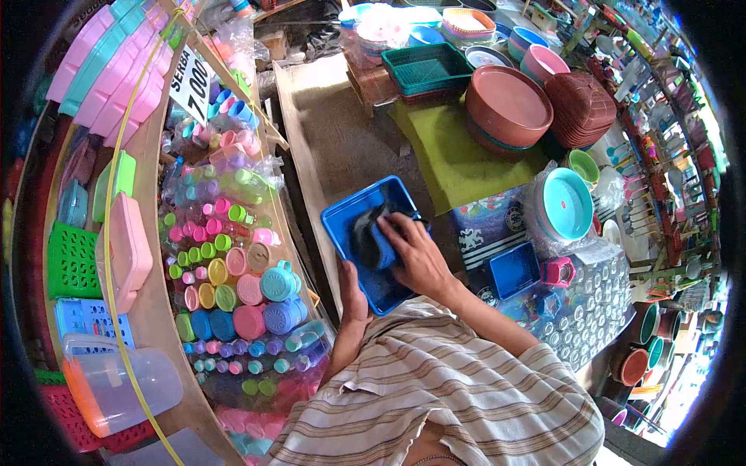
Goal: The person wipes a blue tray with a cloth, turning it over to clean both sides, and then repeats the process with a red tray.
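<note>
A blue rectangular plastic tray (392,194) is tilted in front of my body, its inside facing me. My left hand (356,297) grips its left edge, with the thumb along the rim and the other fingers mostly hidden. Inside the tray, my right hand (420,255) presses a dark, crumpled cloth (370,233) against the bottom, fingers bent over it. The cloth covers part of the tray's base.
Left of me, rows of colourful plastic bottles and jars (249,287) line a shelf by a price sign (189,84). To the right are another blue tray (514,270), turquoise basins (568,203), brown basins (510,105) and clear glasses (590,303). Green baskets (427,70) stand ahead.
</note>
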`<state>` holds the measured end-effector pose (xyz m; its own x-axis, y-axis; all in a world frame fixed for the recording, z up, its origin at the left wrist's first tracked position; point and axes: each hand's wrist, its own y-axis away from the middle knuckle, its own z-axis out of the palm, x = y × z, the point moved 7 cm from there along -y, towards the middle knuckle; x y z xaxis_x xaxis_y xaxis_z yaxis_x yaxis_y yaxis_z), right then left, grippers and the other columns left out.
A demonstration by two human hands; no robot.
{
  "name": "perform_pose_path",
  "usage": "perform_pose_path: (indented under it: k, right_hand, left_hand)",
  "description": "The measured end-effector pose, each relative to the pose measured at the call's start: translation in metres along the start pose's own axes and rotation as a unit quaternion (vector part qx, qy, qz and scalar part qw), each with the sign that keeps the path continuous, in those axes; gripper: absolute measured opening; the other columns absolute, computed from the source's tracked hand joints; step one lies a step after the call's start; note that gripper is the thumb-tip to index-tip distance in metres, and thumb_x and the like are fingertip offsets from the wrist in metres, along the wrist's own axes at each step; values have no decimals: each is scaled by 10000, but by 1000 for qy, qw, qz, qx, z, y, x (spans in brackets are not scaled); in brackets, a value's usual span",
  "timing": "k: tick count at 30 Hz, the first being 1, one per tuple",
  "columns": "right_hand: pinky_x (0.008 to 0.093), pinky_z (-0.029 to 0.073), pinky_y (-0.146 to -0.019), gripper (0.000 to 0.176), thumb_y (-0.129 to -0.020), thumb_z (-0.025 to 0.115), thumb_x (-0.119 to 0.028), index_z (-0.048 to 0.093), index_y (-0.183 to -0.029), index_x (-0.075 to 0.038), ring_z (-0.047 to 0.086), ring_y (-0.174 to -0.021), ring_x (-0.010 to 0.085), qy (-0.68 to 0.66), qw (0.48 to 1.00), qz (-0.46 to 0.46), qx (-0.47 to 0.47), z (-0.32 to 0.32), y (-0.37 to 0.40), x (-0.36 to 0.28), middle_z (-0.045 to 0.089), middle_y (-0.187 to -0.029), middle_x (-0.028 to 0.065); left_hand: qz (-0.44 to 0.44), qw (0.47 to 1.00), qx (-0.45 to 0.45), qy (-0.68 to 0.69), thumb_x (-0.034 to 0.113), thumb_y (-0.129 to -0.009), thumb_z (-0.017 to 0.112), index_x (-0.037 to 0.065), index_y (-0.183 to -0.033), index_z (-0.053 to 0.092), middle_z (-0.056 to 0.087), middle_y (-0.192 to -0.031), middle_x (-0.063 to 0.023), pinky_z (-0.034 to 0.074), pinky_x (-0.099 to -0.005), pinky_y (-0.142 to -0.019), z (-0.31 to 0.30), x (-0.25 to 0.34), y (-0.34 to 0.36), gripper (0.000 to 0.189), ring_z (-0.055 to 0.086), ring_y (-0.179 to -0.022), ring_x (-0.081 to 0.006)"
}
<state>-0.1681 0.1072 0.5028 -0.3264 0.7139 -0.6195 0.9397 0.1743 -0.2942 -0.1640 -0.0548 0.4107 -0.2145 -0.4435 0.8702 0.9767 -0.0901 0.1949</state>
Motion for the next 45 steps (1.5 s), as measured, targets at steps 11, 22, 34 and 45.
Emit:
perform_pose_path:
  k: [11,22,34,45]
  right_hand:
    - [516,427,-1120,612,-871,657,-66,562,-1466,41,511,-1256,466,-86,980,71,166,1,-23,-4,536,-1416,252]
    - [519,386,-1202,706,-945,676,-165,442,-1581,32,482,-1395,464,-252,967,-26,-28,27,-10,-54,476,-1563,285]
    - [548,358,-1149,924,-868,710,-178,311,-1692,-49,453,-1323,446,-55,996,-36,-55,-1,-3,-64,390,-1676,214]
    - [482,412,-1047,756,-899,711,-212,463,-1579,7,564,-1224,357,-123,981,-39,-146,13,32,-53,626,-1447,188]
  left_hand:
    - [-2,998,21,-62,413,-1186,379,14,-1669,336,396,-1681,-118,230,-408,-1308,-16,-39,3,627,369,-1540,-232]
    - [3,995,-86,50,524,-1172,349,113,-1657,360,454,-1621,-100,345,-423,-1262,-8,-18,17,636,455,-1489,-244]
    - [-35,991,-88,98,458,-1177,354,98,-1676,327,462,-1624,-107,358,-438,-1275,11,-22,22,616,467,-1493,-251]
    - [-76,886,-243,386,590,-1158,337,56,-1562,473,622,-1448,-142,470,-460,-1176,-33,-48,-4,684,629,-1300,-283]
